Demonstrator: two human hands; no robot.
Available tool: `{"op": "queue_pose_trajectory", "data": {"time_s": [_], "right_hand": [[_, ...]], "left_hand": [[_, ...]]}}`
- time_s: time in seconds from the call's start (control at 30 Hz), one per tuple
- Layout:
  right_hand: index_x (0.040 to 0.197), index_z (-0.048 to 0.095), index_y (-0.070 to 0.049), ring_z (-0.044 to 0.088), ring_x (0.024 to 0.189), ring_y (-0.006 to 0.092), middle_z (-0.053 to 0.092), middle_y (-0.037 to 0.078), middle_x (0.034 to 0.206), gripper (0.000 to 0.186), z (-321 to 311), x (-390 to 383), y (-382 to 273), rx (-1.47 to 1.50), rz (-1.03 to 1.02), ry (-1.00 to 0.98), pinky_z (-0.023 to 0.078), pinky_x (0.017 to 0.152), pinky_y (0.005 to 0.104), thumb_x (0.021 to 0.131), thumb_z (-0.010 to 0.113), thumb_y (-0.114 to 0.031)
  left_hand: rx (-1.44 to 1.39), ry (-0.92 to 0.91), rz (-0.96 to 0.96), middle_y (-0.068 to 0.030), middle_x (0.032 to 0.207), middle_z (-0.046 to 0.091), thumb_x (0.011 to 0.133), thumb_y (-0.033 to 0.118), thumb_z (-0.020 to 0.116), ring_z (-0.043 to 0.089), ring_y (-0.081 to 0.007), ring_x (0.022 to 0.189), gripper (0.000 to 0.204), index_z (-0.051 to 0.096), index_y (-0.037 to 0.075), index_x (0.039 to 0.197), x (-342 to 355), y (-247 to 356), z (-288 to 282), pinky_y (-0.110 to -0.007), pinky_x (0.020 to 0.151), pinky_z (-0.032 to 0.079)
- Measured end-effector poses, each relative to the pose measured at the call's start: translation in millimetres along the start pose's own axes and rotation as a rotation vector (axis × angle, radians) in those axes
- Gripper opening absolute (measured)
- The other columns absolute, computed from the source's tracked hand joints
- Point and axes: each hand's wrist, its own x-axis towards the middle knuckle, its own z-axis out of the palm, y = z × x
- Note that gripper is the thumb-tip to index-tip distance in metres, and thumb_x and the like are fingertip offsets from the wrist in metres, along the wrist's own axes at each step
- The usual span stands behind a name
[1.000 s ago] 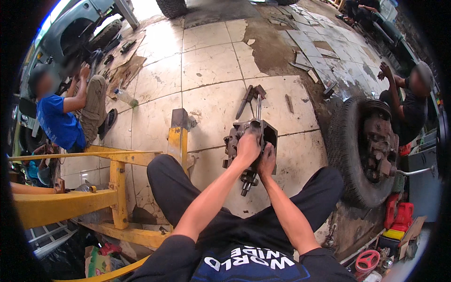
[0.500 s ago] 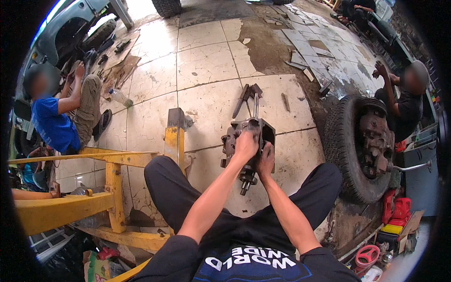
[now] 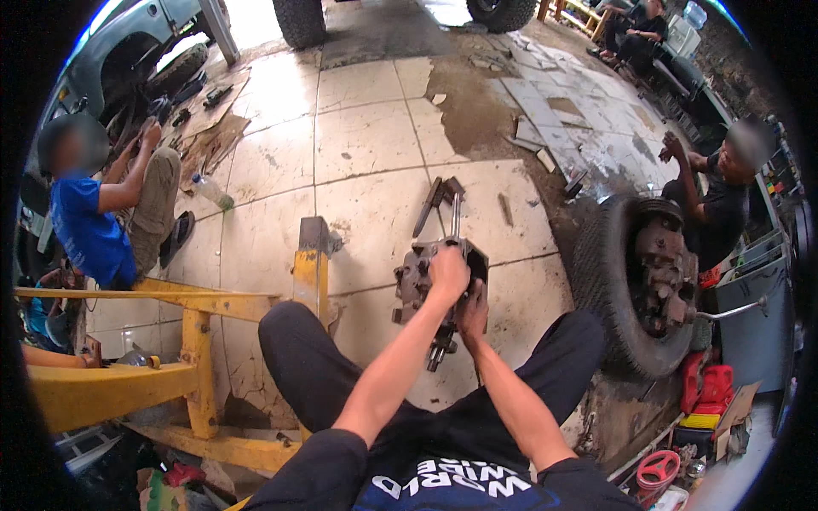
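Note:
A greasy gearbox housing (image 3: 412, 287) stands on the tiles between my knees. A bright shaft (image 3: 456, 217) sticks out of its far end and a stepped shaft end (image 3: 438, 354) out of its near end. Over the top of the housing my left hand (image 3: 449, 272) is closed in a fist; whatever lies in its fingers is hidden. Against the right wall, by the dark opening, my right hand (image 3: 472, 317) grips the housing, its fingertips partly out of sight. Just beyond lies a dark flat bar (image 3: 428, 207) beside the bright shaft.
A yellow steel frame (image 3: 200, 375) with an upright post stands at my left. To my right is a big tyre (image 3: 596, 281) with a rusty metal assembly (image 3: 665, 264) in it. One person (image 3: 94, 213) sits at left, another (image 3: 724, 187) at right. A plastic bottle (image 3: 213, 192) lies on the floor.
The view has tipped upward, so most things sit lower in the picture and more of the far vehicle's wheels shows. My left hand, blurred before, is now sharper over the housing; my right hand keeps its hold.

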Motion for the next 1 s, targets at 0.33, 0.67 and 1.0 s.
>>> {"op": "queue_pose_trajectory", "data": {"time_s": [0.33, 0.67, 1.0], "right_hand": [[0.106, 0.058, 0.004, 0.058, 0.09, 0.0388, 0.063, 0.024, 0.099, 0.053, 4, -17, -36, 0.11, -0.04, 0.052, 0.044, 0.084, 0.0435, 0.105, 0.035, -0.044], [0.117, 0.059, 0.001, 0.059, 0.103, 0.038, 0.063, 0.023, 0.109, 0.069, -4, -17, -43, 0.036, 0.045, -0.058, 0.043, 0.091, 0.0423, 0.1, 0.033, -0.06], [0.1, 0.061, 0.002, 0.058, 0.081, 0.0301, 0.065, 0.022, 0.089, 0.057, 2, -13, -31, 0.198, -0.056, -0.058, 0.045, 0.078, 0.0403, 0.103, 0.037, -0.049]], "left_hand": [[0.0, 0.121, 0.076, -0.0299, 0.101, 0.06, 0.084, 0.009, 0.057, 0.063, -0.0494, 0.089, 0.023, 0.072, 0.007, 0.102, -19, -8, 5, -0.054, 0.077, 0.052], [-0.006, 0.234, 0.124, -0.026, 0.087, 0.067, 0.085, 0.013, 0.058, 0.065, -0.0465, 0.083, 0.022, 0.073, 0.008, 0.101, -20, -30, 13, -0.054, 0.076, 0.053], [-0.035, 0.189, 0.054, -0.025, 0.085, 0.067, 0.083, 0.015, 0.059, 0.067, -0.0423, 0.081, 0.018, 0.073, 0.004, 0.087, -20, -19, 7, -0.051, 0.073, 0.054]]}}
